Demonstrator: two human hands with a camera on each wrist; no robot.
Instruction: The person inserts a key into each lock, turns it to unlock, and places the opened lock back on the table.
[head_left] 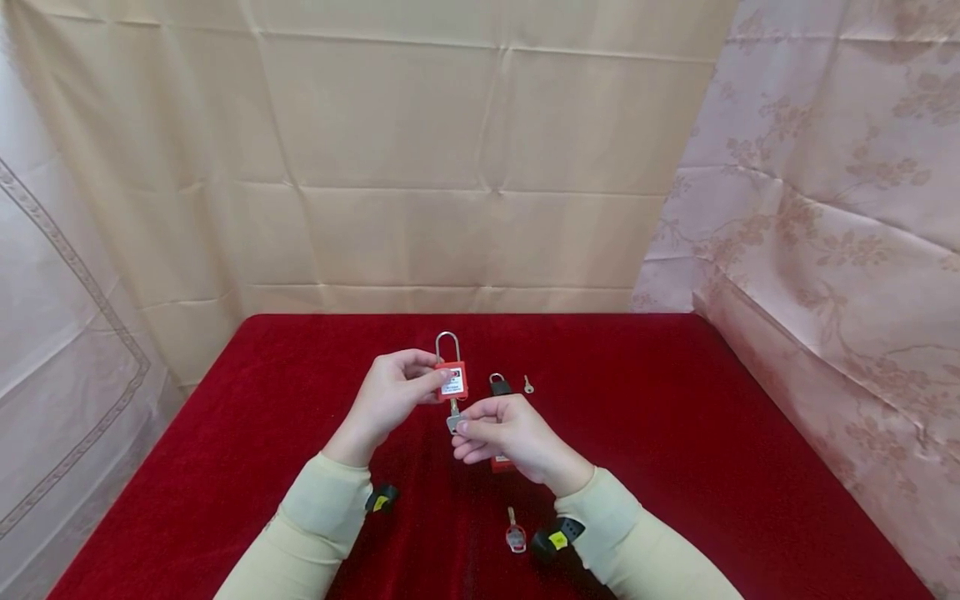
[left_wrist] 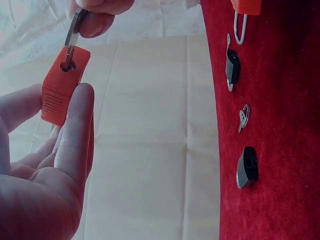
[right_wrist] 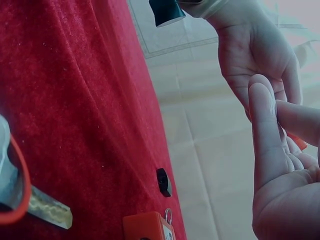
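Observation:
A red padlock (head_left: 452,380) with a white label is held up in my left hand (head_left: 382,396), thumb across its front and fingers behind. Its tall metal shackle points upward. My right hand (head_left: 510,433) pinches the flat head of a silver key (head_left: 453,424) just beneath the padlock. Seen from the left wrist, the key's blade (left_wrist: 70,54) meets the keyhole in the underside of the red body (left_wrist: 62,90). In the right wrist view, my right fingers (right_wrist: 267,135) hide the key and most of the padlock.
On the red cloth (head_left: 637,467) lie a black padlock (head_left: 500,387), a small key (head_left: 528,385) and another red padlock (head_left: 502,464), partly covered by my right hand. Nearer me is a red-rimmed key (head_left: 515,535). The left wrist view shows a second black padlock (left_wrist: 247,170).

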